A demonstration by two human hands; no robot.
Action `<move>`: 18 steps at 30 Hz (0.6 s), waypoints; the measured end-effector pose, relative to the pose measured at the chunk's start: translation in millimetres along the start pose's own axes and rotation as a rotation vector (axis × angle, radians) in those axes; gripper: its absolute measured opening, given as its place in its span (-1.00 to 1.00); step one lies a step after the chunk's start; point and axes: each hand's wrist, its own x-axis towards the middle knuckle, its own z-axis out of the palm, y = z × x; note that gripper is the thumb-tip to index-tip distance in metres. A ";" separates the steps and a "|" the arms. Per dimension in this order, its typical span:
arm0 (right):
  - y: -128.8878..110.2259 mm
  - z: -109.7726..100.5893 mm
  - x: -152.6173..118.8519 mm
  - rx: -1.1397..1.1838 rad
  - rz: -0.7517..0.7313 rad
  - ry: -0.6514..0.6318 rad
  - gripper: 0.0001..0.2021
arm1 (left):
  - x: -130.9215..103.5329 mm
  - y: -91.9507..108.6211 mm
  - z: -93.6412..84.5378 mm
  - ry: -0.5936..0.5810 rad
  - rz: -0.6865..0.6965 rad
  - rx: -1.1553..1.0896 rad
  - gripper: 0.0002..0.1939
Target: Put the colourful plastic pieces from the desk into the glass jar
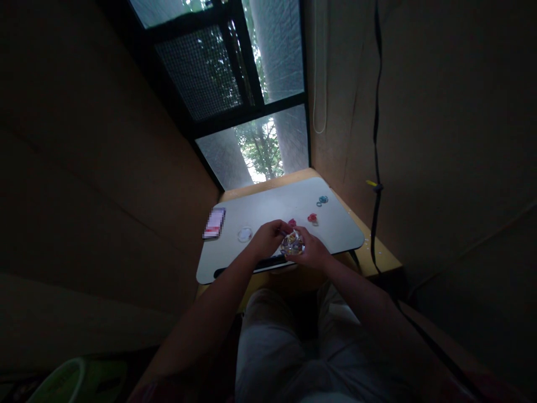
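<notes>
A small clear container [292,244] with small colourful pieces inside is held over the front edge of the white board [268,201]. My right hand [312,249] is wrapped round its right side. My left hand [271,238] is at its upper left, fingers bent together at the rim; whatever they pinch is too small to make out. Just beyond the hands lies a dark pink cluster [292,223]. A red cluster [312,218] sits farther right, and a blue-green cluster [323,199] lies near the right back. Left of my hands is a round clear lid [245,234].
A phone [214,223] lies at the board's left edge. The board stands on a wooden surface [384,257] below a window [260,145]. A black cord [377,112] hangs at the right. A green bin [75,380] is at the lower left.
</notes>
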 end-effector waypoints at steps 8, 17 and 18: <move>-1.7 -1.3 0.1 -0.011 -0.009 -0.014 -0.10 | -3.4 7.7 -0.7 -0.012 0.056 -0.038 -0.74; 1.6 0.6 0.5 0.009 -0.020 -0.002 -0.10 | -12.7 8.2 2.2 0.016 0.129 0.287 -0.78; 2.5 1.2 0.5 0.013 -0.024 0.000 -0.10 | -13.3 7.2 3.0 0.030 0.159 0.307 -0.79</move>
